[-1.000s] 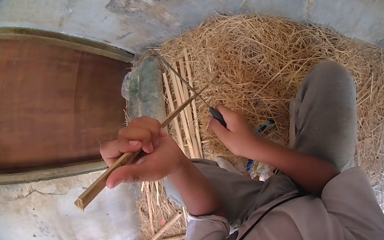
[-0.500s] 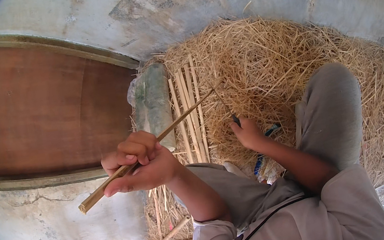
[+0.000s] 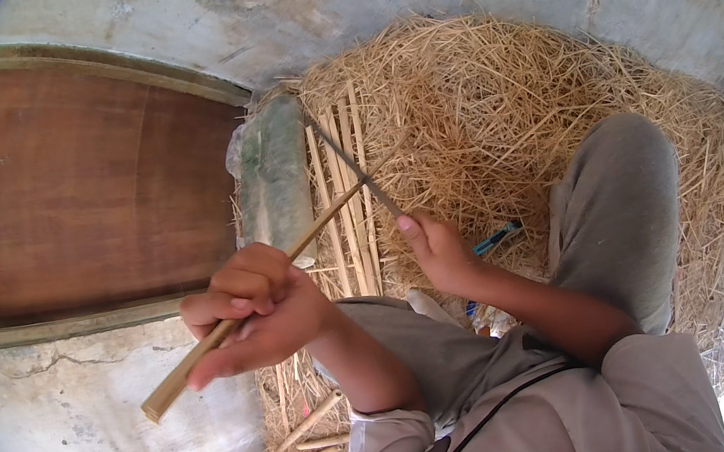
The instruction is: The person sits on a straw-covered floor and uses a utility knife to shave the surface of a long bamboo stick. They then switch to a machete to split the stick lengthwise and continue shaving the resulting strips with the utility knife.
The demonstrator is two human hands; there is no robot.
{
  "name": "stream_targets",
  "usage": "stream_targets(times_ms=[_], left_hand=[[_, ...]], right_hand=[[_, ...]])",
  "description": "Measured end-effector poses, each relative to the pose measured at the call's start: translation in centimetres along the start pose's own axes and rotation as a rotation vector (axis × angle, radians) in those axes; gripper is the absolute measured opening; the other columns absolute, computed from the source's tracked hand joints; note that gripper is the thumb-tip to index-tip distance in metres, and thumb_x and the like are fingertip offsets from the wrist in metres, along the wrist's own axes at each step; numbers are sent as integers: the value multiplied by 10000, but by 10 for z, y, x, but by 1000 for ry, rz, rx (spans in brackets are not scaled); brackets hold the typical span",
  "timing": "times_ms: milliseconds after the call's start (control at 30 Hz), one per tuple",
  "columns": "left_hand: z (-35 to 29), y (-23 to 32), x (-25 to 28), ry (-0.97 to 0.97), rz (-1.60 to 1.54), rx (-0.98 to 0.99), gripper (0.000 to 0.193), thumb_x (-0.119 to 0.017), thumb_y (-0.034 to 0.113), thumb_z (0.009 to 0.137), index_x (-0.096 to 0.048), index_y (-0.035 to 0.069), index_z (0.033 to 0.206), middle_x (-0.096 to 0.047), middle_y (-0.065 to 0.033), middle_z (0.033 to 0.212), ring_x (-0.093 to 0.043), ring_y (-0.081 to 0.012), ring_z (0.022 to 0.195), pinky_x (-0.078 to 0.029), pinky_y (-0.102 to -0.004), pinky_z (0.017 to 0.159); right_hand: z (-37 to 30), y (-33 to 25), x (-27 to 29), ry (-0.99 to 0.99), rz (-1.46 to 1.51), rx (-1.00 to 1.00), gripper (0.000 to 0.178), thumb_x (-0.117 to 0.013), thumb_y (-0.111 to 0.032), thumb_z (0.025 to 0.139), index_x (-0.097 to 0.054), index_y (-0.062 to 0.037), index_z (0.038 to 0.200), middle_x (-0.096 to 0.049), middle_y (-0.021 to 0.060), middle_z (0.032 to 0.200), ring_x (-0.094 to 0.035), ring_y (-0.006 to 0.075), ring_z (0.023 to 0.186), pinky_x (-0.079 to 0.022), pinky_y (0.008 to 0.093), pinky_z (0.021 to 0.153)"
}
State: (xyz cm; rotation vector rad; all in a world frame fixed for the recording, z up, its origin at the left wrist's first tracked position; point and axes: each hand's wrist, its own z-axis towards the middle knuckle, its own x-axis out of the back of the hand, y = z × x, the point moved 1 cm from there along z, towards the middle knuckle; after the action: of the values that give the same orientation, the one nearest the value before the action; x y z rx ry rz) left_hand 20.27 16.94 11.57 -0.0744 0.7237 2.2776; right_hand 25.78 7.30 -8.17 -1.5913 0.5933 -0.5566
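My left hand [image 3: 252, 311] is closed around a long, thin bamboo stick [image 3: 326, 218], near its thicker end. That squared end juts out at the lower left, and the stick slants up and away to the right. My right hand [image 3: 441, 256] grips a knife [image 3: 336, 150] with a long, narrow dark blade; the handle is mostly hidden in the fingers. Blade and stick cross just ahead of my right hand, and the blade points far left. Whether the edge bites into the stick I cannot tell.
A heap of straw [image 3: 494, 101] lies against the wall. Several pale split slats [image 3: 346, 228] lie beside a greenish block [image 3: 277, 168]. A blue-green tool-like item [image 3: 497, 238] lies near my right wrist. Short sticks [image 3: 313, 423] lie lower down, and a brown wooden panel [image 3: 90, 184] stands left.
My right hand has moved left and nearer, and the knife blade now lies across the stick, pointing far left. My left hand with the stick has shifted slightly left.
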Motion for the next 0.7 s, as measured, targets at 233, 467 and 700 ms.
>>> stream_targets(times_ms=[233,467,700], left_hand=[[8,4,20,-173,-216,129,777,-372,864,885,-382,104,725,-312,10,462,-235,-97,359,-225,-265,336],[17,0,8,-390,-366,181,826,-443,926,784,-399,105,704,-349,18,460,-284,-99,333,-264,-267,321],[14,1,24,-355,-385,183,829,-456,931,774,-400,109,676,-353,29,452,-316,-97,319,-321,-257,311]], right_hand=[[-5,-57,42,130,233,161,500,-425,-476,1088,-526,-23,899,-503,91,607,-533,154,564,-394,361,499],[-8,12,6,61,-51,88,507,-390,-449,1095,-552,-6,911,-569,176,673,-571,321,587,-432,452,561],[12,-24,30,50,234,5,554,-376,-428,1107,-510,-12,767,-461,96,576,-480,163,511,-391,398,518]])
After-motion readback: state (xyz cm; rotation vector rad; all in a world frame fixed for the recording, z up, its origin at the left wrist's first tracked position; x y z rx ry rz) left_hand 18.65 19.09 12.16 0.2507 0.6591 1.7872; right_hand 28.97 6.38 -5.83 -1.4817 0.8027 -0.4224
